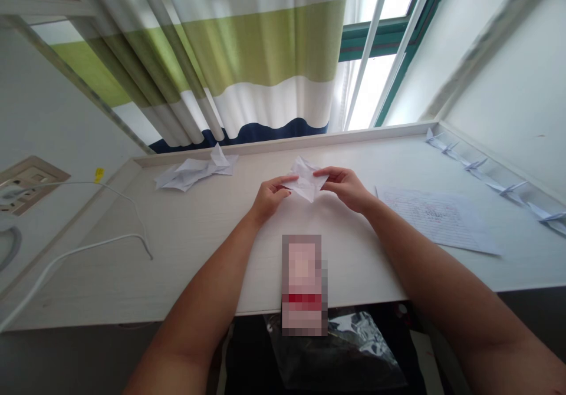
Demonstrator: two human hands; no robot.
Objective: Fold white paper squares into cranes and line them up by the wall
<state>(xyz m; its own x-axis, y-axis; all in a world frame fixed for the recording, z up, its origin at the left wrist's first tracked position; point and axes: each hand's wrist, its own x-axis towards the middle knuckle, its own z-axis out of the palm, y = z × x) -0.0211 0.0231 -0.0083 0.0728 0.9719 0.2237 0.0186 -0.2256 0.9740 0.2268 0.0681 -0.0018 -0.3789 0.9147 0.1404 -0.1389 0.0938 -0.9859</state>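
A small folded piece of white paper (pixel 306 183) is held just above the pale desk (pixel 186 236) between both my hands. My left hand (pixel 269 198) pinches its left edge with closed fingers. My right hand (pixel 346 187) pinches its right edge, thumb on top. The paper has pointed corners and several creases.
A heap of white folded papers (pixel 197 171) lies at the back left. A written sheet (pixel 435 218) lies to the right. Small paper cranes (pixel 477 164) line the right ledge. A white cable (pixel 88 247) runs over the left side. A blurred upright object (pixel 303 283) stands at the front edge.
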